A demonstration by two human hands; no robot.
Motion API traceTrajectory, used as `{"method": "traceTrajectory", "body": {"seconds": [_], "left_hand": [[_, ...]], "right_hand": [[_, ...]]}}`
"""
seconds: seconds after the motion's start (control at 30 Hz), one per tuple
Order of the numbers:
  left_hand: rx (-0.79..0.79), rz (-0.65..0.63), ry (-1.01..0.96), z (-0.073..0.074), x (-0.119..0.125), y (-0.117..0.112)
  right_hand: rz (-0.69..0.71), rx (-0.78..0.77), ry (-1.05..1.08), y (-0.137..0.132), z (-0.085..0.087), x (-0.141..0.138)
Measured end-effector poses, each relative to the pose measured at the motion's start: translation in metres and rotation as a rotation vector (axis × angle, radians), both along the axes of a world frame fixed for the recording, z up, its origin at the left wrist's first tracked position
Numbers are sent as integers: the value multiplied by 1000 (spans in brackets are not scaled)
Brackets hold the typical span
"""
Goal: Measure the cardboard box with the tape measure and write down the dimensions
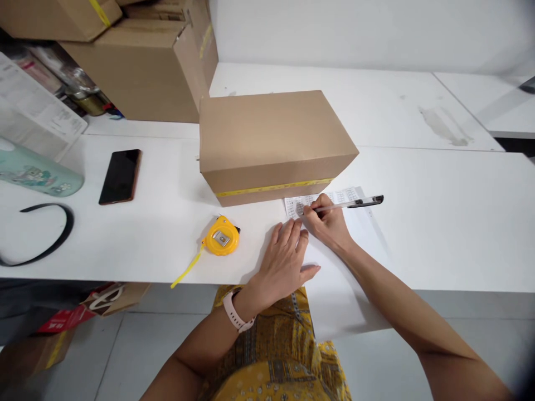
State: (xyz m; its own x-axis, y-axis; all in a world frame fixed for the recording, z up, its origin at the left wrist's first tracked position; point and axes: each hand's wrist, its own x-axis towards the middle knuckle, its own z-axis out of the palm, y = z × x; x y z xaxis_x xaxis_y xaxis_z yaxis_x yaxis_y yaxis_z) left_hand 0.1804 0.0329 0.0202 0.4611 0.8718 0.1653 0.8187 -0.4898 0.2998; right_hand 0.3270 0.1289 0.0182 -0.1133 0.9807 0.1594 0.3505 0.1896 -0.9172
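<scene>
My right hand (328,223) is closed around a pen (355,203), its tip down on a sheet of paper (343,278) that carries rows of handwriting near its top. Flat beside it, with fingers stretched out, my left hand (286,256) rests at the paper's left edge. The sheet hangs over the table's front edge, and its top end lies close to a cardboard box (276,133) with yellow tape along its side. Left of my left hand lies a yellow tape measure (223,236) with a yellow strap.
On the white table (451,223) a dark phone (120,176), a mint-green bottle (39,170) and a black curved band (62,236) lie to the left. Larger cardboard boxes (142,72) are stacked at the back left. A paper bag (112,298) stands below the table.
</scene>
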Motion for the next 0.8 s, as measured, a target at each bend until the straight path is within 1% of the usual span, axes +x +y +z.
{"method": "traceTrajectory", "body": {"seconds": [0.47,0.8], "left_hand": [[0,1,6,0,0,0],[0,1,17,1,0,0]], "right_hand": [[1,30,-18,0,-1,0],[-12,0,-22,-1,2,0]]}}
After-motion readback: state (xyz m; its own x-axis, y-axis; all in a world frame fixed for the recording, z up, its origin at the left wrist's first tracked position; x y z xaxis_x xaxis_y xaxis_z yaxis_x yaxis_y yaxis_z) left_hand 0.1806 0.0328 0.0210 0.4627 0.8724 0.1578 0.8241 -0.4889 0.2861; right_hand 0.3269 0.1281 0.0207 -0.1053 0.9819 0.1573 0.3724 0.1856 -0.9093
